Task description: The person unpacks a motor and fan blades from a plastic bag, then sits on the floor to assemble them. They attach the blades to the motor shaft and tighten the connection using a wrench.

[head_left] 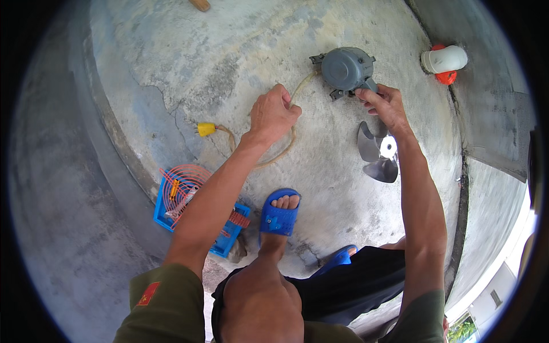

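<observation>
A round grey fan motor [345, 70] with small brackets on its rim is at the upper right of the floor. My right hand [384, 107] is closed on the stubby arm at its lower right side. From the motor's left side runs a tan power cord [293, 136], which loops round to a yellow plug [206, 129] lying on the floor. My left hand [273, 114] is closed, its fingertips pinching the cord a short way from the motor. Just below my right hand lies a grey fan blade [370, 150], partly hidden by my forearm.
By my left forearm stands a blue plastic basket [162, 212] holding an orange spiral fan guard [189, 171] and small tools. My foot in a blue sandal [279, 214] is on the concrete floor. A white pipe elbow [449, 59] juts from the right wall. A wooden piece [200, 4] shows at the top.
</observation>
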Motion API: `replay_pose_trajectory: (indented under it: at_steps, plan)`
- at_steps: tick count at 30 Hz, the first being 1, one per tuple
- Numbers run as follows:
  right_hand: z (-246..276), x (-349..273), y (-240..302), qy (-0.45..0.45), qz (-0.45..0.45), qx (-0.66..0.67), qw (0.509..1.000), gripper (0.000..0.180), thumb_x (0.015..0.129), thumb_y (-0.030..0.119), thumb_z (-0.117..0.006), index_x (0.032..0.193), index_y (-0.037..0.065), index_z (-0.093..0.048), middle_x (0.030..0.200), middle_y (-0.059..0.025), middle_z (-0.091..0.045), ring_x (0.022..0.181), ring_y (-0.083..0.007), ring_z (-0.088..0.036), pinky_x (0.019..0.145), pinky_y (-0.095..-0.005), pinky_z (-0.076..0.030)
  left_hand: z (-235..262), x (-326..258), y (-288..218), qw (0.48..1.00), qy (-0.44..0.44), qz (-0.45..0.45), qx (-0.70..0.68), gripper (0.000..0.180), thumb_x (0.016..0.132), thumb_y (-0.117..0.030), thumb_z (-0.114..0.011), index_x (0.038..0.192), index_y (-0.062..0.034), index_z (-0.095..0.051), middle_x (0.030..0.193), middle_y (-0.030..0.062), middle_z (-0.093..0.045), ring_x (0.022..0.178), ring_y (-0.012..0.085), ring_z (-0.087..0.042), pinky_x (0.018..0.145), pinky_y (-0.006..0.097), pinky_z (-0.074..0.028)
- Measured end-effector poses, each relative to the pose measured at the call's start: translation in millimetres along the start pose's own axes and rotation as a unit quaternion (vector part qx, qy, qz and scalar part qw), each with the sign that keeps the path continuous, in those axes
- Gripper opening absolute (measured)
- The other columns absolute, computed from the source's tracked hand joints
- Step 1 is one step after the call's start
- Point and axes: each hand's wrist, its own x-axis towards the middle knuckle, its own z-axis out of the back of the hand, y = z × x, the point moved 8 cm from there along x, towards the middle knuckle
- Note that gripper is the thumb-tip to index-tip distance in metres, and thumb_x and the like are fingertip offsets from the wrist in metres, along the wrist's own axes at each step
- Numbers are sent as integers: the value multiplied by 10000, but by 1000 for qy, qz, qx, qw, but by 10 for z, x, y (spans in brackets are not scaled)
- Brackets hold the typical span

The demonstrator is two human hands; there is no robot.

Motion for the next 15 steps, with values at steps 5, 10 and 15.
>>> replay_pose_trajectory:
  at_steps: [5, 10, 15]
  plan:
    - [5, 127, 123, 61, 1, 36, 998, 567, 814, 507, -831, 1087, 12, -796, 962, -90, -746, 887, -179, -685, 827, -364, -583, 264, 142, 348, 982, -29, 31, -183, 332, 926, -157, -741, 1211, 11, -725, 884, 77, -748, 750, 152, -709, 667, 319, -588]
    - [36, 77, 77, 86, 17, 33, 996, 541, 815, 484, -834, 1087, 18, -794, 952, -81, -746, 890, -175, -690, 821, -346, -590, 536, 365, 247, 969, -4, 64, -239, 433, 904, -207, -711, 1279, 4, -754, 912, 103, -722, 765, 202, -732, 685, 321, -617]
    - [95, 71, -7, 59, 12, 65, 996, 568, 793, 513, -851, 1056, 12, -807, 899, -85, -745, 836, -162, -689, 776, -339, -598, 270, 263, 166, 981, 124, 31, -148, 461, 895, -226, -699, 1318, -50, -758, 925, 147, -764, 762, 252, -743, 742, 361, -604]
